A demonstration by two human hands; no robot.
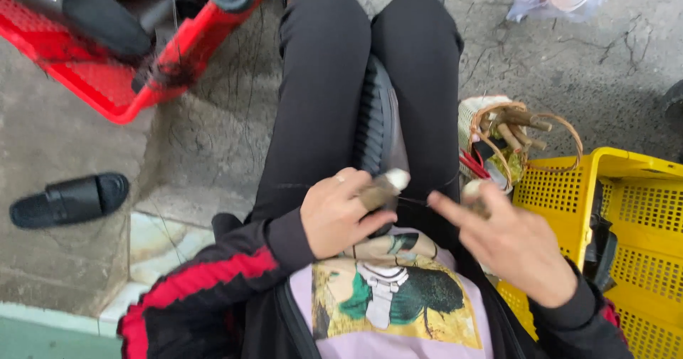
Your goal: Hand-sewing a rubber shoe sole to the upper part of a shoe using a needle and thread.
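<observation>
I sit with my legs in black trousers stretched over the concrete floor. My left hand (333, 213) grips a short wooden stick with a pale end (384, 187) above my lap. My right hand (509, 239) holds a second short stick (474, 192), its forefinger pointing towards the left hand. A thin dark thread (414, 200) runs between the two sticks. A black ribbed sandal-like piece (376, 117) lies between my thighs under the hands.
A yellow plastic crate (626, 209) stands at my right, with a small woven basket of wooden sticks (509, 135) beside it. A red crate (114, 81) with black items sits at upper left. A black slipper (71, 199) lies on the floor at left.
</observation>
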